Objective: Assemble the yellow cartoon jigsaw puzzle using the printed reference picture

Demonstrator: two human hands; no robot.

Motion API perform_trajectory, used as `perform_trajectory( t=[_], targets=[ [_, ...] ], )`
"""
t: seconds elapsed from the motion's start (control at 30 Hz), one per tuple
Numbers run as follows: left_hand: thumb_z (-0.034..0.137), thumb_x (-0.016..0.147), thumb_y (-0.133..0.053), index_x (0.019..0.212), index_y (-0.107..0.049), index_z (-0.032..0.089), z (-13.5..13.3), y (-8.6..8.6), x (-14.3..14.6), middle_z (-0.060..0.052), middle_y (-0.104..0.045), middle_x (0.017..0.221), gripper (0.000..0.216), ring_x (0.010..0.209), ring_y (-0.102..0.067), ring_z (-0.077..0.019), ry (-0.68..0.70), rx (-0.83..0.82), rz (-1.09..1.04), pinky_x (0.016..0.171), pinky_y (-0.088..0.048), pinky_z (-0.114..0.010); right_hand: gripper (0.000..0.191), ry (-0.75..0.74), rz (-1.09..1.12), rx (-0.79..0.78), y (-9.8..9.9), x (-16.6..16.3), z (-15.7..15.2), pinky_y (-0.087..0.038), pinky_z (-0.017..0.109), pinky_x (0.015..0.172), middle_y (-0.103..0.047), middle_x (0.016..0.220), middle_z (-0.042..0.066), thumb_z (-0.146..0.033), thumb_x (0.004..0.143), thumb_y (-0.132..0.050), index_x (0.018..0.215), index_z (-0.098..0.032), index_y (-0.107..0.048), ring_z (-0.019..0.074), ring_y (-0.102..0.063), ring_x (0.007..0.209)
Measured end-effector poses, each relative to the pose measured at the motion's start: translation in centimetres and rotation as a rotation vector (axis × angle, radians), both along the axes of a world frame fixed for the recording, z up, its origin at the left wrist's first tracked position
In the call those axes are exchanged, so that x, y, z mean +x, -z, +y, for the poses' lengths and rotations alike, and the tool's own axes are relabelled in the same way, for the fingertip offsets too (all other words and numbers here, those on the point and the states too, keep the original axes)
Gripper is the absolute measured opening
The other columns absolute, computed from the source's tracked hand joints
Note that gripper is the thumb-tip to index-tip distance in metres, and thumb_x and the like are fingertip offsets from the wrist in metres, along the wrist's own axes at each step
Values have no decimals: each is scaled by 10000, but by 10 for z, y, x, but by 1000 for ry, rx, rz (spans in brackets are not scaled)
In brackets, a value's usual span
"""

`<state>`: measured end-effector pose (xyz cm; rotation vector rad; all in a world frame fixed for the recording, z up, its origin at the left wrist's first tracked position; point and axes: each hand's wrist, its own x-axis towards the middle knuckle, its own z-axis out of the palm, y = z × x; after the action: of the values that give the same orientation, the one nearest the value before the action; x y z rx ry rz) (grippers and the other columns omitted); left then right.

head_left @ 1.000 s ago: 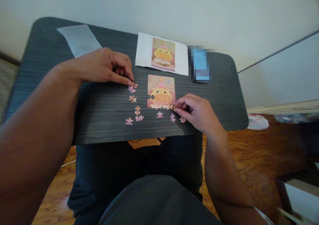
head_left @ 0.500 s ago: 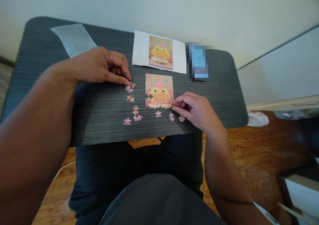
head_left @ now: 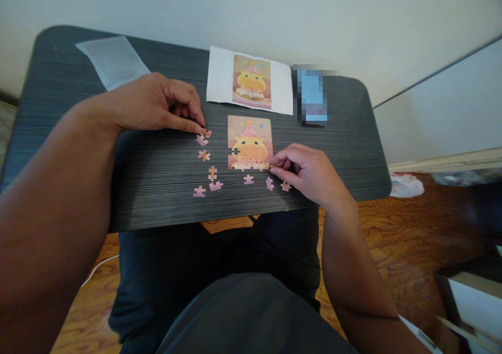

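Note:
A partly assembled jigsaw puzzle (head_left: 251,134) with a yellow figure in a pink hat lies mid-table, its left side and lower edge uneven. My right hand (head_left: 311,171) pinches an orange-brown puzzle piece (head_left: 268,166) at the puzzle's lower right corner; the fingertips partly cover it. To the left, my left hand (head_left: 164,105) has thumb and forefinger together on a reddish puzzle piece (head_left: 207,133), its other fingers curled. A pink piece (head_left: 202,140) lies just below that. Several loose pieces are spread below and left of the puzzle, including a pink one (head_left: 248,179) and a purple one (head_left: 270,183).
Behind the puzzle lies a white sheet (head_left: 219,77) printed with the same picture. A blurred-out phone-like object (head_left: 312,98) is to its right. At the back left is a translucent plastic bag (head_left: 113,61). The dark table (head_left: 157,197) stands against a wall.
The view has shifted very slightly. Both hands stay at their pieces, and the loose pieces keep their places on the table.

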<state>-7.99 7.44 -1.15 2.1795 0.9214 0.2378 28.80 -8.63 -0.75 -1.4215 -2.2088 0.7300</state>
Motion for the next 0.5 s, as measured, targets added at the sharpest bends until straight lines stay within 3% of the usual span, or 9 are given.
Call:
perform_trajectory(
  t=[0.5],
  targets=[
    [867, 835, -784, 1063, -854, 202, -2, -3, 1, -15, -739, 997, 707, 778, -555, -101, -12, 7, 15, 691, -430, -259, 83, 16, 15, -37, -3, -2, 1, -502, 317, 736, -736, 947, 9, -230, 991, -785, 1071, -247, -801, 158, -671, 793]
  ],
)
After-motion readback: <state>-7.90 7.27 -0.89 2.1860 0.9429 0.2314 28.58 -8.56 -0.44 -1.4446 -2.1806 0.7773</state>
